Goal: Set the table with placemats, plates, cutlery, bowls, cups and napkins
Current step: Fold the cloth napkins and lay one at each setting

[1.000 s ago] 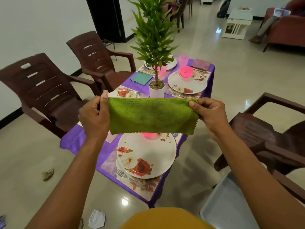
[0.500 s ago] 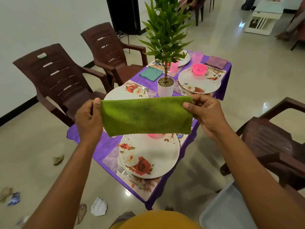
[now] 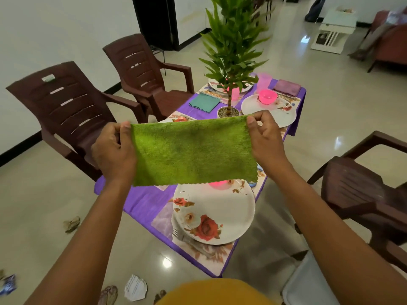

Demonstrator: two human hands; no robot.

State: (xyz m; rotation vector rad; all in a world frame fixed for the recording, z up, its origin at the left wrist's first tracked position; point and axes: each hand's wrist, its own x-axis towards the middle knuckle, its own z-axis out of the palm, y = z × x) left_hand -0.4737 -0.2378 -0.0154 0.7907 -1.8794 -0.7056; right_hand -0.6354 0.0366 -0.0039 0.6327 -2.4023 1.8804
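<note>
nearest, the floral plate [image 3: 214, 213] sits on its placemat [image 3: 206, 253]. above it, left hand [image 3: 113, 154] and right hand [image 3: 265, 140] pinch the green napkin [image 3: 193, 151] taut, probably folded. fold evenly; lay it beside the plate.

Potted plant [image 3: 233, 47] — brown chairs [image 3: 66, 115] alongside
</note>
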